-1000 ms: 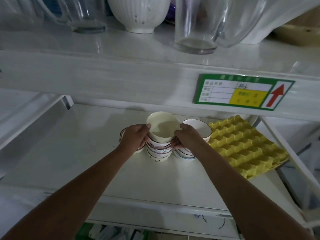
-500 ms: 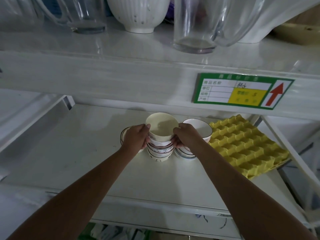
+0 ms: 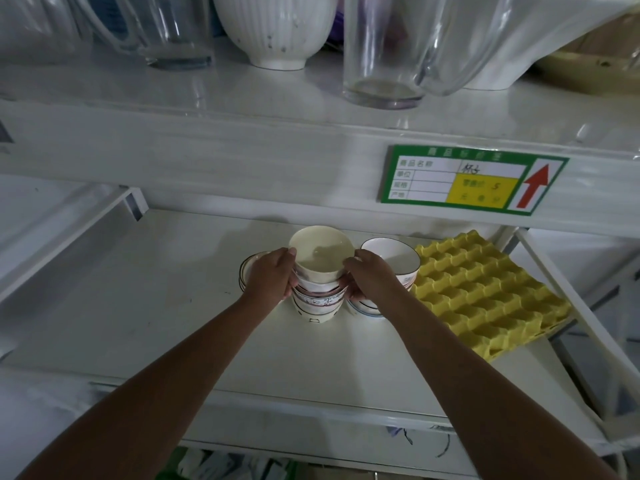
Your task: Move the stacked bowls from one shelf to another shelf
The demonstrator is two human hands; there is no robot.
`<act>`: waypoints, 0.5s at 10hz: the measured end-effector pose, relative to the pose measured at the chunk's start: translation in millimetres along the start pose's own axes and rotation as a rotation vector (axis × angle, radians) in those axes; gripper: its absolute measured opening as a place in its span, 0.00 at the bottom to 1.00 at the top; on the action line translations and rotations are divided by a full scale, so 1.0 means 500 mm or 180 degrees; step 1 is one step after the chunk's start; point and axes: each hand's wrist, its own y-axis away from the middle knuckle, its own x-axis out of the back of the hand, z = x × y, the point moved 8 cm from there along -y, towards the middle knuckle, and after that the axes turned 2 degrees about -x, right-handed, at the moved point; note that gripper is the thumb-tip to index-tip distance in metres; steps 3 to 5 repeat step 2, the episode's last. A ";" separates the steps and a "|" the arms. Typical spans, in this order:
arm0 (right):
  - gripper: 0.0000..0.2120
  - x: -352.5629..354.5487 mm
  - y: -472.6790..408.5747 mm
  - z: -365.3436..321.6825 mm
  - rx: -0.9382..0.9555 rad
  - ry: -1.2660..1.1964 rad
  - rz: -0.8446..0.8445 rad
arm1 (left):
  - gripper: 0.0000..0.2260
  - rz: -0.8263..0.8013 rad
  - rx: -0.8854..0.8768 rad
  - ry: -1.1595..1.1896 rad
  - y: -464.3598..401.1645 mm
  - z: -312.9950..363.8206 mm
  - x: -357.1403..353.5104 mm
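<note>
Stacked bowls (image 3: 317, 289): several nested bowls, cream one on top, patterned ones under it, standing upright mid-back on the lower shelf (image 3: 138, 306). Base of the stack looks to be touching the shelf surface, can't tell for sure

Left hand (image 3: 272, 275) wrapped on the left side of the stack, thumb at the top bowl's rim, fingers curled around the lower bowls. Right hand (image 3: 369, 275) mirrors it on the right side, thumb at the rim, fingers under the mid bowls. Both clamped on the stack, both forearms reaching in from the bottom of the head view

Just left of the stack, partly hidden behind the left hand: a low bowl with dark rim (image 3: 247, 271). Just right, touching or nearly touching the right hand: second bowl stack (image 3: 391, 261), white with thin dark rim on top, blue-banded ones below

Further right: yellow egg tray (image 3: 485, 292) lying flat, its front right corner overhanging the shelf's edge

Upper shelf (image 3: 242, 133) above: green price label (image 3: 474, 180) with red up arrow on its front edge. On top of it a clear glass jug (image 3: 381, 46), a white ribbed bowl (image 3: 277, 29), another glass jug (image 3: 166, 29) to the left
</note>
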 end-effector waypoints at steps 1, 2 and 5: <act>0.24 0.002 0.004 0.000 0.0022 -0.0080 -0.0002 | 0.16 -0.0043 0.0070 0.0108 0.004 -0.003 -0.005; 0.26 0.012 0.016 -0.004 0.0074 -0.0115 0.0073 | 0.13 -0.0180 0.0158 0.0105 0.009 0.006 -0.010; 0.26 0.012 0.016 -0.004 0.0074 -0.0115 0.0073 | 0.13 -0.0180 0.0158 0.0105 0.009 0.006 -0.010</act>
